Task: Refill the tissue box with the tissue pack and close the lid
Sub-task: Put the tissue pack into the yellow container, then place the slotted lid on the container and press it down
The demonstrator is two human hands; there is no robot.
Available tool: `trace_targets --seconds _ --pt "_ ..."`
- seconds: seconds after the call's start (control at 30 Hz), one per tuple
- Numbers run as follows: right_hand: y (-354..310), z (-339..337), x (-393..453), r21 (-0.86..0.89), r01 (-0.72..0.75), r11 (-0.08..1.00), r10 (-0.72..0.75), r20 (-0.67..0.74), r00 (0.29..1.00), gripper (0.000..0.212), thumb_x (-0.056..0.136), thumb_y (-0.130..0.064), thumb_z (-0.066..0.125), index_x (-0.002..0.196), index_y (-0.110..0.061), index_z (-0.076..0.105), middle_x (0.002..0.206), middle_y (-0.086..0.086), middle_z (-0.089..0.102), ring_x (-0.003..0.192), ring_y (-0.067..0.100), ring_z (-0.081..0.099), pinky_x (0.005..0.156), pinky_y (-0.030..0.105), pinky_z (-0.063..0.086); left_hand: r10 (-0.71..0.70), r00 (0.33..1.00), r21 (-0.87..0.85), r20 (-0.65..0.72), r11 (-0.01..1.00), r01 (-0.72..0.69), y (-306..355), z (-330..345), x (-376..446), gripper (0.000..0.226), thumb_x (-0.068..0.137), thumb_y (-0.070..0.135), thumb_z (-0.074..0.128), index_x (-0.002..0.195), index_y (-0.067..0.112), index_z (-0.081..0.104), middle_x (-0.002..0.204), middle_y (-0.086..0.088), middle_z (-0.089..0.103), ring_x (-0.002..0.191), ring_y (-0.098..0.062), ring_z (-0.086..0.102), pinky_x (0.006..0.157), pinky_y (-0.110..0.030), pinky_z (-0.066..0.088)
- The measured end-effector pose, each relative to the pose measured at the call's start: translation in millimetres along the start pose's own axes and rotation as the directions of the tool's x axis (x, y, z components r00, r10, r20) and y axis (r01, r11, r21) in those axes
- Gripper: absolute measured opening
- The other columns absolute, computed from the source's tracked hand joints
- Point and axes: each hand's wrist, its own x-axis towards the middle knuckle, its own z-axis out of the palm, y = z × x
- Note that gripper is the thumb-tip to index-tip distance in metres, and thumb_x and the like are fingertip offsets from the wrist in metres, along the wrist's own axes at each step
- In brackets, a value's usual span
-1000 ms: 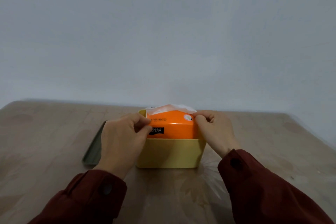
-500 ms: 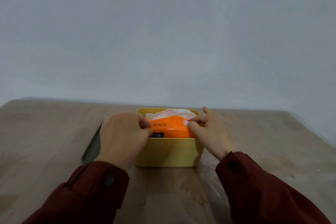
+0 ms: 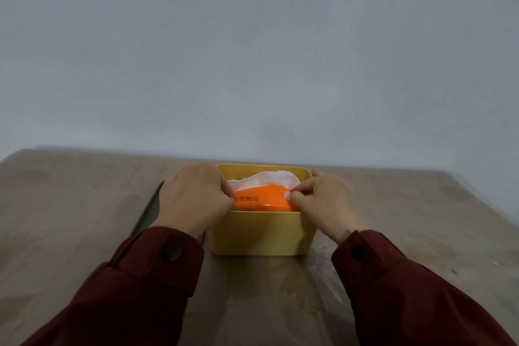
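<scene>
A yellow tissue box stands open-topped on the brown table, straight ahead of me. An orange tissue pack sits inside it, its top just below the rim, with white tissue showing at the back. My left hand pinches the pack's left end and my right hand pinches its right end. A dark flat lid lies on the table to the left of the box, partly hidden by my left hand.
The brown table runs to a plain grey wall close behind the box. My dark red sleeves cover the near part of the table.
The orange pack has sunk from above the rim down into the yellow box. Both hands moved down with it, still holding its ends.
</scene>
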Motion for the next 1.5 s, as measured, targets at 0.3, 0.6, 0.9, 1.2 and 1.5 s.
trace_targets --seconds 0.3,0.6,0.9,1.2,1.5 --pt "-4 -3 -1 -0.050 -0.011 0.999 0.012 0.027 1.000 0.027 0.071 -0.038 0.063 0.050 -0.022 0.066 0.049 -0.007 0.053 0.059 0.009 0.051 0.060 0.029 0.033 0.073 0.997 0.144 0.027 0.987 -0.076 -1 3 4 0.023 0.079 0.030 0.058 0.089 0.019 0.076 0.097 -0.002 0.073 0.091 -0.023 0.063 0.083 -0.040 0.053" --pt "-7 0 -5 -0.002 -0.072 0.997 0.071 -0.138 0.988 0.011 0.066 -0.038 0.061 0.058 -0.034 0.067 0.069 -0.005 0.064 0.076 0.014 0.055 0.058 0.029 0.040 0.095 0.989 0.060 -0.115 0.994 -0.088 -4 9 -1 0.018 0.072 0.028 0.060 0.080 0.028 0.076 0.085 -0.001 0.074 0.087 -0.024 0.065 0.079 -0.039 0.052" --pt "-39 5 -8 0.187 0.195 0.963 -0.132 -0.303 0.944 0.007 0.078 -0.024 0.065 0.074 -0.029 0.067 0.073 -0.013 0.057 0.087 0.011 0.048 0.068 0.031 0.045 0.062 0.952 -0.168 -0.298 0.979 -0.116 -15 -2 -1 0.015 0.069 0.034 0.070 0.055 0.034 0.064 0.058 0.018 0.060 0.069 -0.007 0.060 0.057 -0.021 0.038" --pt "-89 28 -16 0.082 0.432 0.898 -0.395 -0.285 0.873 0.007 0.080 -0.022 0.067 0.080 -0.020 0.073 0.073 -0.005 0.061 0.078 0.015 0.048 0.062 0.024 0.034 0.027 0.958 -0.136 -0.286 0.988 -0.068 -60 -24 19 0.008 0.075 0.030 0.069 0.071 0.025 0.073 0.066 0.009 0.060 0.080 -0.014 0.060 0.076 -0.025 0.040" --pt "-124 54 -27 -0.094 0.596 0.797 -0.603 -0.140 0.785 0.012 0.077 -0.019 0.064 0.079 -0.013 0.074 0.070 0.007 0.067 0.071 0.027 0.056 0.064 0.037 0.046 0.093 0.994 -0.174 -0.055 0.980 -0.101 -90 -16 43 0.015 0.080 0.011 0.064 0.090 0.009 0.075 0.092 -0.009 0.075 0.084 -0.013 0.062 0.078 -0.021 0.040"
